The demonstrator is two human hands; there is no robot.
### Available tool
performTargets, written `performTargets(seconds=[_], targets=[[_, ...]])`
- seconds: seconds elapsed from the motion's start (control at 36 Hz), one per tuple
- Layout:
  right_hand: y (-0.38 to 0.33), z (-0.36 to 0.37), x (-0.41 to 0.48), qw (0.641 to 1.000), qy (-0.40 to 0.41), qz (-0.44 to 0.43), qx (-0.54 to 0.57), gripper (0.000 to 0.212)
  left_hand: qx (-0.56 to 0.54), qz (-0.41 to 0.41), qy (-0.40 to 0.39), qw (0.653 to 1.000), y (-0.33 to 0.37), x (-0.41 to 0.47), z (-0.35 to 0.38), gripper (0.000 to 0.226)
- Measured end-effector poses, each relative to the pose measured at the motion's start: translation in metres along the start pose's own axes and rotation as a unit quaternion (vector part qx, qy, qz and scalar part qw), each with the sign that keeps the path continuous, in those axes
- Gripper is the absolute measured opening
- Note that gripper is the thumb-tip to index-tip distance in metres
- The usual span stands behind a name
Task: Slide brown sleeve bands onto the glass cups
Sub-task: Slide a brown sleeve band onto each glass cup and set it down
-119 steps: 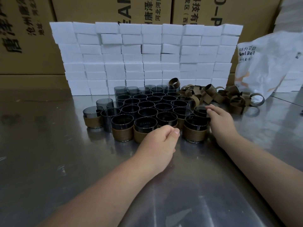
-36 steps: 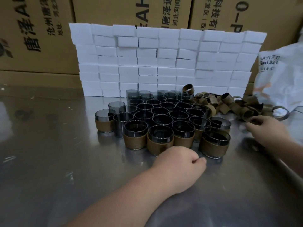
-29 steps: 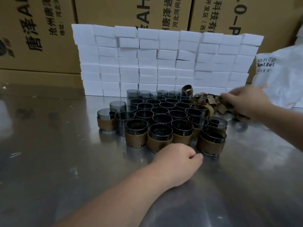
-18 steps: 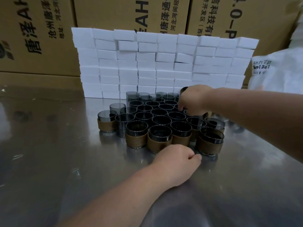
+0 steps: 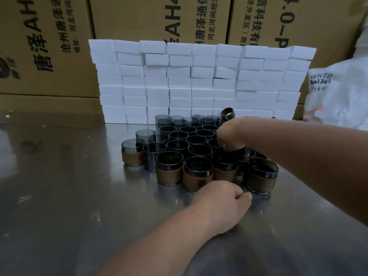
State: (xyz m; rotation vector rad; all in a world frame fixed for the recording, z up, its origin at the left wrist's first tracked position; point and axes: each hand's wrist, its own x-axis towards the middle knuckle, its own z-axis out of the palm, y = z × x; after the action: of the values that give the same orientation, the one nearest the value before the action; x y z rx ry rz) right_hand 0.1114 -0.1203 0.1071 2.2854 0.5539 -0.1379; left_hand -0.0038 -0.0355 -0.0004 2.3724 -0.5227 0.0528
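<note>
Many glass cups [image 5: 180, 145] crowd the frame's centre on the steel table [image 5: 59, 196], the front row wearing brown sleeve bands [image 5: 198, 179]. The right hand [image 5: 229, 137] reaches over them, fingers curled downward; whether they grip anything is hidden. The left hand [image 5: 221, 200] rests just below as a closed fist, nothing visible in it. One loose band [image 5: 228, 114] pokes up behind the forearm. Further back stand white foam blocks [image 5: 199, 80], cardboard boxes [image 5: 139, 16] cut off at the top, and a white bag [image 5: 342, 92]
</note>
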Motion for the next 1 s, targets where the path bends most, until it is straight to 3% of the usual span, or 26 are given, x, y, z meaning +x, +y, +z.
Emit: performTargets(seconds=[0.11, 0.33, 0.44, 0.47, 0.56, 0.64, 0.72, 0.78, 0.83, 0.86, 1.0], targets=[[0.002, -0.001, 0.002, 1.0, 0.017, 0.007, -0.001, 0.029, -0.005, 0.0, 0.002, 1.0, 0.0, 0.0, 0.001, 0.044], [0.042, -0.015, -0.011, 0.982, 0.167, 0.058, 0.068, 0.026, -0.064, 0.004, 0.056, 0.996, -0.004, 0.001, 0.002, 0.035], [0.049, -0.014, -0.038, 0.942, 0.268, 0.052, 0.197, 0.025, -0.145, 0.001, 0.134, 0.98, -0.004, 0.005, 0.0, 0.002], [0.046, -0.011, -0.047, 0.923, 0.293, 0.047, 0.243, 0.022, -0.167, -0.004, 0.155, 0.974, -0.004, 0.006, 0.0, 0.017], [0.026, 0.005, -0.075, 0.818, 0.377, 0.036, 0.433, 0.014, -0.207, -0.003, 0.183, 0.961, -0.003, 0.007, -0.001, 0.06], [0.002, 0.019, -0.097, 0.637, 0.404, 0.008, 0.656, 0.023, -0.235, 0.001, 0.202, 0.951, 0.0, 0.007, 0.0, 0.082], [-0.023, 0.03, -0.107, 0.472, 0.402, -0.011, 0.785, 0.032, -0.282, 0.052, 0.25, 0.925, 0.005, 0.004, -0.001, 0.084], [-0.037, 0.036, -0.108, 0.409, 0.403, -0.018, 0.819, 0.022, -0.307, 0.103, 0.268, 0.907, 0.009, 0.001, -0.003, 0.077], [-0.05, 0.042, -0.107, 0.344, 0.394, -0.03, 0.852, 0.034, -0.304, 0.124, 0.27, 0.905, 0.012, -0.002, -0.003, 0.069], [-0.056, 0.044, -0.105, 0.314, 0.38, -0.039, 0.869, 0.028, -0.304, 0.127, 0.271, 0.904, 0.012, -0.002, -0.003, 0.067], [-0.073, 0.049, -0.098, 0.183, 0.271, -0.085, 0.941, 0.012, -0.262, 0.124, 0.307, 0.907, 0.009, -0.003, -0.005, 0.089]])
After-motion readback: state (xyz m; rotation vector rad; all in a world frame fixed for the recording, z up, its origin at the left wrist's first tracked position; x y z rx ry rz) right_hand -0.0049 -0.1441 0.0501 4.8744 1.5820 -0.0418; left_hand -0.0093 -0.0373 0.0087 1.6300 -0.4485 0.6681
